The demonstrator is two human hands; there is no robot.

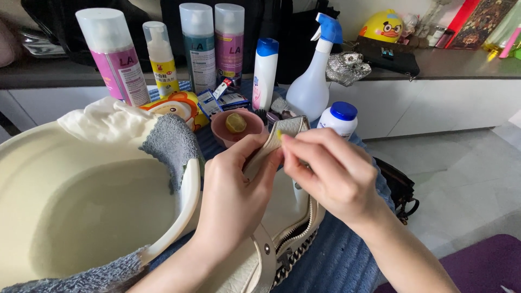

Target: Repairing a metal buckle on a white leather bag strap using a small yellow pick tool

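My left hand (239,182) is closed around the upturned end of a cream handbag (282,217), and my right hand (325,171) pinches a small yellow bit (279,133) against it. The bag lies on blue cloth (336,260) beside the basin (81,211), its zip open, 1 chain strap along its edge.

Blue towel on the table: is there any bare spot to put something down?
Bare blue towel shows at the near right, between the cream handbag and the table's edge. The back is crowded with spray cans, the white spray bottle and the pink bowl. The cream basin fills the left.
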